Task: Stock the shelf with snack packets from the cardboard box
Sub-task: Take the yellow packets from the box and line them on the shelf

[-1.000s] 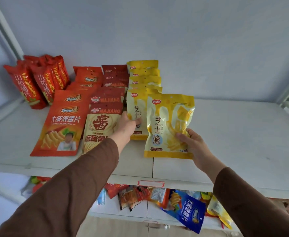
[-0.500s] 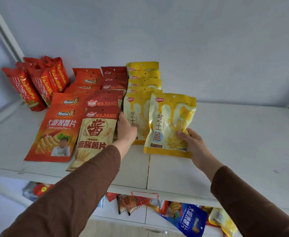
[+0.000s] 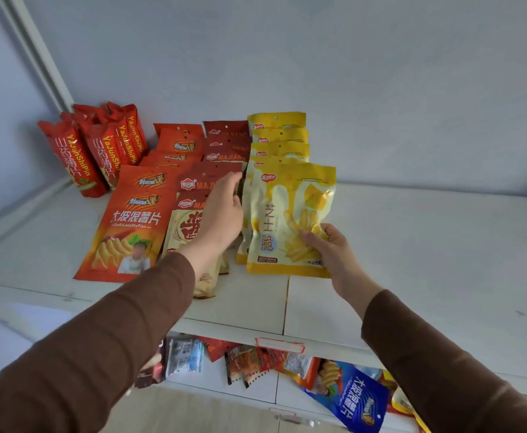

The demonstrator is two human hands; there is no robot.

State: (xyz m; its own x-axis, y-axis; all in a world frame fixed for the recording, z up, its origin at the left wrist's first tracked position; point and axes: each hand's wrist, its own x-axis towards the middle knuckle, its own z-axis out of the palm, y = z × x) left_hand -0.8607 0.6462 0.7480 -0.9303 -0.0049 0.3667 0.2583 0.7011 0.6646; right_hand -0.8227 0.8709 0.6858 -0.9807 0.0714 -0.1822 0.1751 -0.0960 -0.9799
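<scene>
white shelf [image 3: 412,276] ran the width of the view, pale wall behind, a lower shelf [image 3: 212,385] beneath with loose mixed packets. stock lay in rows from left: tall red packets [image 3: 77,160] standing at the back corner, an orange row [image 3: 124,232], a dark red majiang row [image 3: 218,157], then the yellow row [image 3: 279,135] overlapping front to back. cardboard box was not in view. yellow packet [image 3: 290,220] sat at the front of the yellow row, covering the one behind, its lower edge seemingly down on the shelf. right hand [image 3: 334,254] gripped its lower right corner, thumb curled over the face, other fingers hidden behind. left hand [image 3: 224,214] was over the majiang row, just beside the yellow packet's left edge, fingers loosely extended, holding nothing; contact with that edge could not be told. change over the last second: the yellow packet had moved left and back from beside the row to squarely on it, and the left hand had slid up from the earlier front packet to the gap between rows. judgement: placement was nearly done; what remained was squaring the packet and letting go, then fetching another. risk was slight: glossy overlapping packets may slide forward on release.
</scene>
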